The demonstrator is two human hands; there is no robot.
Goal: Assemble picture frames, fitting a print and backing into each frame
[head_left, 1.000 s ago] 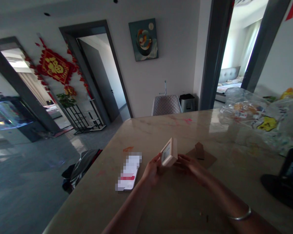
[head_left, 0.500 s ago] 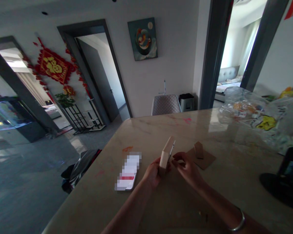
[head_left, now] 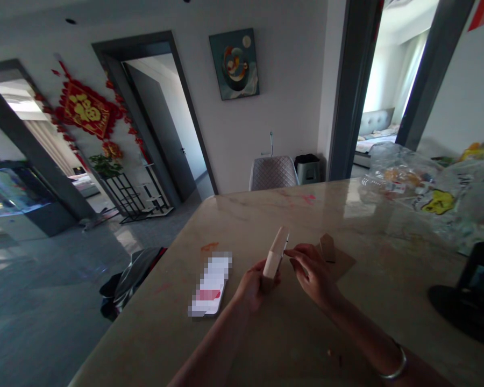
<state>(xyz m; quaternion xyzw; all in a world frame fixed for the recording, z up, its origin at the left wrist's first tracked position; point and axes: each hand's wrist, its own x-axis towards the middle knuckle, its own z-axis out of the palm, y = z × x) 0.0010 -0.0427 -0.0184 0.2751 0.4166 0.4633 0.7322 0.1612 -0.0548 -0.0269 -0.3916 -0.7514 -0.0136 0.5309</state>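
Turned since the earlier frames: square cream frame [head_left: 274, 253], from a tilted, face-showing pose to edge-on and nearly upright. Right hand [head_left: 314, 274] shifted back from the frame's side, now curled, with fingertips [head_left: 291, 251] just beside the frame's right edge; contact not determinable, nor whether anything sits pinched there. Left hand [head_left: 251, 285] closed around the frame's lower end, most of the frame rising above the grip, top leaning slightly right. Right of the grip, partly behind the right hand: brown cardboard piece [head_left: 339, 263] flat on the marble tabletop [head_left: 242, 220], small tab standing up from it. Left of the grip, near: pixelated flat rectangular object [head_left: 210, 285], unreadable, with red smear [head_left: 208, 247] just above. Well right of the grip: crumpled clear plastic bag [head_left: 403, 180] and dark stand [head_left: 468, 290]. On the right wrist: silver bangle [head_left: 396, 364]
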